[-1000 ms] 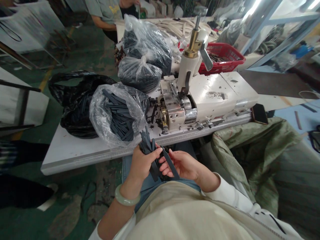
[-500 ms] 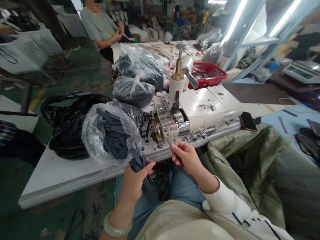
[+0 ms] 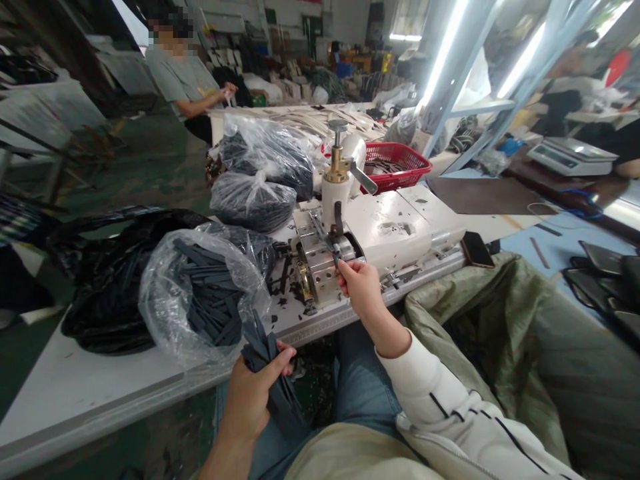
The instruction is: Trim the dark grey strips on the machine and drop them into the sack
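Observation:
My left hand (image 3: 257, 390) is closed around a bundle of dark grey strips (image 3: 264, 347), just in front of the table edge. My right hand (image 3: 359, 283) pinches a single dark strip (image 3: 337, 256), mostly covered by the fingers, at the working head of a cream-coloured machine (image 3: 336, 200). Metal plates and a roller sit right by those fingertips. Whether the strip touches the roller I cannot tell. Left of the machine, a clear plastic bag (image 3: 163, 300) lies open with many more dark strips (image 3: 215, 300) inside.
A black plastic bag (image 3: 107, 293) lies at the left, and tied clear bags (image 3: 253, 200) stand behind. Beyond the machine is a red basket (image 3: 400, 163). A phone (image 3: 477, 249) rests at the table's right edge, above a green sack (image 3: 450, 307). Another person (image 3: 180, 80) works at the back left.
My right hand has moved forward from the table's front edge to the machine's head with its strip. My left hand still holds the bundle. The camera view has shifted slightly.

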Demonstrator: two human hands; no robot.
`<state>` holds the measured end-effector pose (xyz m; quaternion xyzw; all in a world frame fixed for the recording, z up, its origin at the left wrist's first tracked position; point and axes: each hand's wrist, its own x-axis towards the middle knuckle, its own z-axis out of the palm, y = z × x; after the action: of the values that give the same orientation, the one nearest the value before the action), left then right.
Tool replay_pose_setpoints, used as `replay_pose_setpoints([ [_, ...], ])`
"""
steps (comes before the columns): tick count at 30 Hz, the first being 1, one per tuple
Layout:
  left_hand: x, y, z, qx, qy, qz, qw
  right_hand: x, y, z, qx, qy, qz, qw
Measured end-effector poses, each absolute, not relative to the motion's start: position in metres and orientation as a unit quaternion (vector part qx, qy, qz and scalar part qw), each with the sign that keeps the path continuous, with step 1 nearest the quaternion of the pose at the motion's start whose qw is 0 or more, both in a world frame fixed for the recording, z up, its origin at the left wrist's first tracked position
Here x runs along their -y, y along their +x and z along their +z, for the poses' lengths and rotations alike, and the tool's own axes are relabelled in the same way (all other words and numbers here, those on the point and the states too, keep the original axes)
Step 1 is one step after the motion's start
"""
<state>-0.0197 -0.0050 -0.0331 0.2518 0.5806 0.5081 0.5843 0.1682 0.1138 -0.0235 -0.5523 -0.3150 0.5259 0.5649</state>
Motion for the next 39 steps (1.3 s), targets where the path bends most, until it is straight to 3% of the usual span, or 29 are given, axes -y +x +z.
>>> replay_pose_setpoints([
  [10,0.003,-0.019,-0.034,-0.572,0.244,0.506,0.598,-0.115,0.162,-0.018,0.238,-0.540,0.496,0.637],
  [15,0.006,-0.016,-0.028,-0.497,0.210,0.510,0.670,-0.083,0.216,-0.029,0.255,-0.625,0.303,0.673],
  [17,0.008,-0.014,-0.024,-0.460,0.199,0.504,0.703,-0.054,0.264,-0.045,0.274,-0.718,0.156,0.621],
  [19,0.009,-0.012,-0.020,-0.428,0.182,0.494,0.734,-0.020,0.319,-0.062,0.299,-0.819,0.035,0.488],
  [22,0.010,-0.008,-0.017,-0.393,0.165,0.469,0.773,0.023,0.380,-0.078,0.378,-0.882,-0.069,0.274],
  [24,0.010,-0.003,-0.016,-0.378,0.165,0.447,0.794,0.037,0.385,-0.074,0.427,-0.872,-0.082,0.225],
  [26,0.010,0.004,-0.015,-0.370,0.168,0.424,0.809,0.037,0.355,-0.060,0.468,-0.835,0.022,0.289],
  [29,0.013,0.013,-0.012,-0.374,0.189,0.395,0.818,0.022,0.273,-0.035,0.496,-0.662,0.380,0.414],
  [32,0.018,0.015,-0.009,-0.396,0.230,0.386,0.801,0.006,0.196,-0.022,0.476,-0.463,0.625,0.411],
  [35,0.024,0.009,-0.011,-0.426,0.243,0.384,0.783,0.000,0.158,-0.025,0.425,-0.382,0.723,0.389],
  [39,0.028,0.002,-0.015,-0.454,0.232,0.366,0.779,-0.001,0.152,-0.034,0.397,-0.409,0.729,0.379],
])
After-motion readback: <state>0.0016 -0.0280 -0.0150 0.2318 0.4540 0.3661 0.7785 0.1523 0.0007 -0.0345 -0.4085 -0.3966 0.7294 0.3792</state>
